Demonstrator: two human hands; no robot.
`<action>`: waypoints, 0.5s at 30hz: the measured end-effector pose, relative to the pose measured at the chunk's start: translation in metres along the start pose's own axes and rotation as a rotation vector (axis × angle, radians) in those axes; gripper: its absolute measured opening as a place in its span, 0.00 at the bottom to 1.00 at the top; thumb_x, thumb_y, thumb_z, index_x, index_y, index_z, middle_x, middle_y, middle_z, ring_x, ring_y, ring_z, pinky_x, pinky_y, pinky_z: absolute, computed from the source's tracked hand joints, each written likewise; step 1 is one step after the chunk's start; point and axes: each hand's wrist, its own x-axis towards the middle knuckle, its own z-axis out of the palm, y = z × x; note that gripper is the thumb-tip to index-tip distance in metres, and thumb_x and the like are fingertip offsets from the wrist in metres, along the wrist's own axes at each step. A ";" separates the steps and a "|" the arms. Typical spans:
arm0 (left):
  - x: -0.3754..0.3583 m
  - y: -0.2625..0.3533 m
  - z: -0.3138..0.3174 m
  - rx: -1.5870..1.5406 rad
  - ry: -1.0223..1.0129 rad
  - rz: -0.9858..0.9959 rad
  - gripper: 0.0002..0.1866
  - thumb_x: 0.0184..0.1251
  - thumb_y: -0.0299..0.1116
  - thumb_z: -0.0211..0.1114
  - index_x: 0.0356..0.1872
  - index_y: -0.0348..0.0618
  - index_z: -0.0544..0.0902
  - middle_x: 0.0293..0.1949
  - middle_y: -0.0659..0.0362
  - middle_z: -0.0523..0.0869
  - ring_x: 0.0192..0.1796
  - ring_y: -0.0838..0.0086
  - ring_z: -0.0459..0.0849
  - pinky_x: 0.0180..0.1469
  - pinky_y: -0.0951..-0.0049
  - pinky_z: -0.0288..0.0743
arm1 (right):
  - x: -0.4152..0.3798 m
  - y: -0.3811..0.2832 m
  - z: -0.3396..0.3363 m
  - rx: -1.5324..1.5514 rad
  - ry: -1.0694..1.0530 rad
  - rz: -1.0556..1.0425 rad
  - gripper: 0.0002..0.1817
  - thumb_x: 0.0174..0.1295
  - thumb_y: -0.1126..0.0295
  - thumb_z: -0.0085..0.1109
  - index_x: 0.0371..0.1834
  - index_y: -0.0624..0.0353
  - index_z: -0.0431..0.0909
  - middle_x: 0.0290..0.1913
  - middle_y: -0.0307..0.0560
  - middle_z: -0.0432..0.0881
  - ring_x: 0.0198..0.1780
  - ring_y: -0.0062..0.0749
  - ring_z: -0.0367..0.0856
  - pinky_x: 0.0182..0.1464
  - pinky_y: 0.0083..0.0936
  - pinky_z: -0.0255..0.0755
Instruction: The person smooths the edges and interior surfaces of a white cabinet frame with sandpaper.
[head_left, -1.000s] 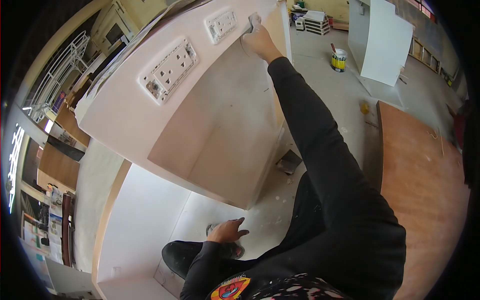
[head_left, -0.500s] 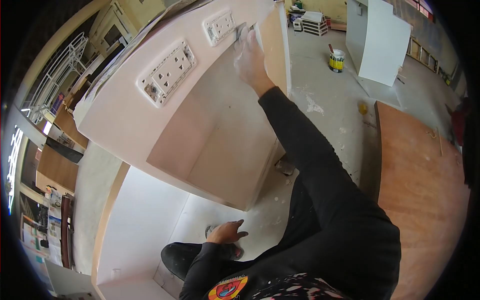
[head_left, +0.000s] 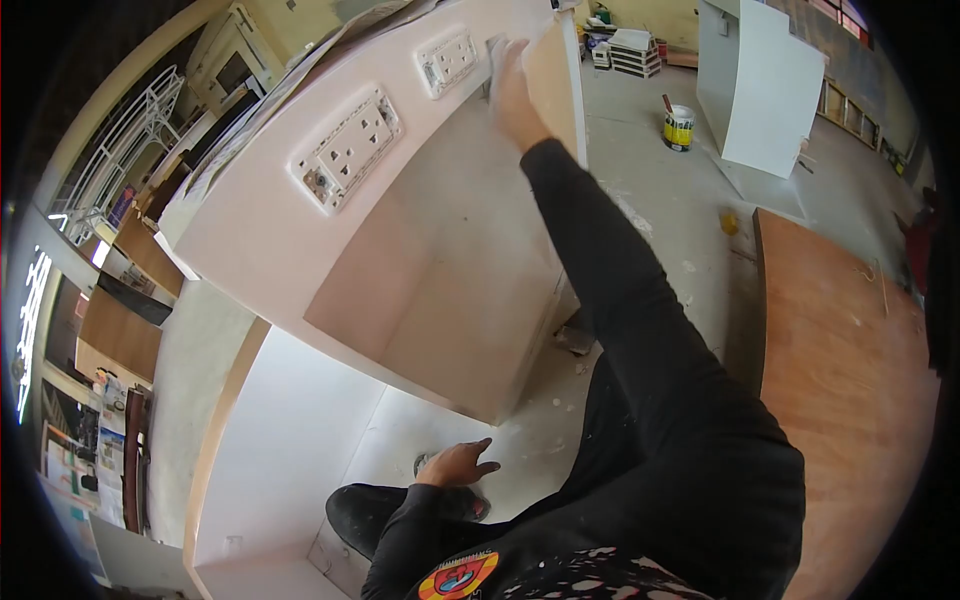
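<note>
A pale pink cabinet panel [head_left: 250,235] bears two white socket plates, a larger one [head_left: 347,150] and a smaller one [head_left: 447,62]. My right hand [head_left: 512,98] is at the panel's upper right, beside the smaller plate. Its fingers are closed round a small grey item [head_left: 494,44] against the surface; the item is mostly hidden and blurred. Under the panel is an open compartment [head_left: 430,260]. My left hand [head_left: 458,464] hangs over my knee with its fingers apart, holding nothing, below the cabinet's lower corner.
A brown wooden board [head_left: 840,400] stands at the right. On the floor behind are a paint can [head_left: 678,128] with a brush handle and a white cabinet [head_left: 765,90]. A white shelf unit [head_left: 280,430] is at lower left. Paper sheets [head_left: 330,45] lie on the cabinet top.
My right hand has moved slightly up and to the right along the panel edge. The view has shifted a little. My left hand keeps its pose.
</note>
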 end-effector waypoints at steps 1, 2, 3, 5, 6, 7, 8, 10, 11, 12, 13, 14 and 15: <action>0.000 -0.001 0.001 -0.004 0.004 0.000 0.35 0.65 0.55 0.58 0.68 0.45 0.67 0.57 0.44 0.78 0.59 0.50 0.76 0.61 0.57 0.68 | 0.009 -0.003 -0.010 0.131 -0.072 0.082 0.45 0.71 0.37 0.23 0.74 0.70 0.45 0.73 0.62 0.55 0.73 0.44 0.55 0.73 0.30 0.46; 0.000 -0.002 0.002 0.023 -0.013 -0.010 0.35 0.65 0.55 0.58 0.68 0.45 0.67 0.57 0.44 0.79 0.58 0.50 0.77 0.60 0.57 0.69 | 0.022 -0.014 -0.026 0.261 -0.145 0.165 0.46 0.70 0.36 0.22 0.74 0.71 0.43 0.74 0.62 0.53 0.74 0.45 0.52 0.73 0.30 0.43; 0.001 -0.003 0.002 0.052 -0.027 -0.016 0.36 0.65 0.56 0.57 0.68 0.46 0.67 0.57 0.45 0.79 0.58 0.50 0.77 0.60 0.57 0.69 | 0.039 -0.024 -0.041 0.388 -0.217 0.244 0.47 0.70 0.36 0.20 0.74 0.72 0.42 0.74 0.62 0.51 0.75 0.46 0.48 0.74 0.30 0.40; -0.006 0.004 -0.002 0.060 -0.041 -0.032 0.35 0.65 0.55 0.58 0.68 0.44 0.67 0.56 0.44 0.79 0.58 0.51 0.77 0.60 0.58 0.69 | 0.061 -0.033 -0.055 0.639 -0.368 0.393 0.49 0.69 0.34 0.16 0.74 0.73 0.38 0.76 0.63 0.46 0.77 0.47 0.42 0.76 0.30 0.34; -0.006 0.007 -0.005 0.072 -0.056 -0.053 0.35 0.65 0.55 0.58 0.67 0.42 0.67 0.55 0.43 0.79 0.58 0.51 0.77 0.60 0.59 0.69 | 0.069 -0.030 -0.046 0.641 -0.372 0.375 0.49 0.69 0.34 0.16 0.74 0.73 0.38 0.76 0.63 0.46 0.77 0.47 0.42 0.76 0.30 0.34; 0.000 0.005 -0.003 0.065 -0.043 -0.046 0.35 0.65 0.55 0.58 0.67 0.42 0.67 0.55 0.43 0.79 0.58 0.51 0.77 0.60 0.59 0.69 | 0.073 -0.032 -0.038 0.609 -0.354 0.300 0.46 0.70 0.36 0.16 0.75 0.69 0.37 0.77 0.60 0.42 0.78 0.45 0.37 0.76 0.29 0.32; 0.000 -0.001 0.003 0.061 -0.046 -0.040 0.35 0.65 0.55 0.58 0.68 0.44 0.67 0.56 0.44 0.80 0.58 0.51 0.77 0.60 0.58 0.69 | 0.075 -0.030 -0.029 0.576 -0.332 0.225 0.43 0.71 0.38 0.16 0.76 0.64 0.36 0.78 0.57 0.38 0.79 0.42 0.32 0.76 0.28 0.29; 0.000 -0.006 0.006 0.073 -0.030 -0.031 0.36 0.64 0.56 0.58 0.68 0.46 0.67 0.56 0.45 0.80 0.58 0.51 0.78 0.60 0.58 0.69 | 0.098 -0.022 -0.025 0.571 -0.349 0.223 0.44 0.71 0.37 0.15 0.76 0.65 0.35 0.78 0.56 0.37 0.79 0.41 0.33 0.76 0.28 0.30; -0.003 -0.007 0.007 0.073 -0.035 -0.035 0.36 0.64 0.56 0.58 0.68 0.46 0.67 0.56 0.45 0.80 0.58 0.51 0.78 0.60 0.58 0.69 | 0.109 -0.019 -0.025 0.587 -0.368 0.262 0.45 0.70 0.37 0.15 0.76 0.66 0.35 0.78 0.56 0.37 0.79 0.41 0.33 0.76 0.28 0.30; -0.004 -0.008 0.007 0.062 -0.012 -0.025 0.35 0.65 0.55 0.58 0.67 0.44 0.67 0.56 0.44 0.79 0.58 0.51 0.77 0.60 0.58 0.69 | 0.115 -0.019 -0.024 0.602 -0.379 0.286 0.45 0.70 0.36 0.14 0.75 0.67 0.35 0.78 0.56 0.37 0.79 0.41 0.33 0.76 0.28 0.30; -0.001 -0.006 0.005 0.051 0.017 -0.009 0.35 0.65 0.54 0.58 0.67 0.42 0.67 0.56 0.43 0.79 0.59 0.51 0.77 0.60 0.58 0.69 | 0.116 -0.022 -0.020 0.613 -0.382 0.278 0.46 0.69 0.36 0.14 0.75 0.67 0.34 0.78 0.56 0.37 0.79 0.41 0.33 0.76 0.28 0.30; -0.001 -0.006 0.005 0.049 0.019 -0.002 0.35 0.65 0.54 0.58 0.67 0.42 0.67 0.56 0.43 0.79 0.59 0.51 0.77 0.60 0.58 0.69 | 0.110 -0.034 -0.021 0.621 -0.374 0.252 0.47 0.69 0.35 0.13 0.75 0.68 0.34 0.78 0.56 0.36 0.79 0.41 0.33 0.76 0.29 0.30; -0.003 -0.006 0.004 0.034 0.027 0.015 0.35 0.65 0.54 0.58 0.67 0.43 0.67 0.56 0.44 0.79 0.59 0.51 0.77 0.60 0.58 0.69 | 0.105 -0.047 -0.030 0.643 -0.377 0.216 0.47 0.68 0.35 0.13 0.75 0.68 0.34 0.78 0.56 0.36 0.79 0.40 0.34 0.76 0.29 0.30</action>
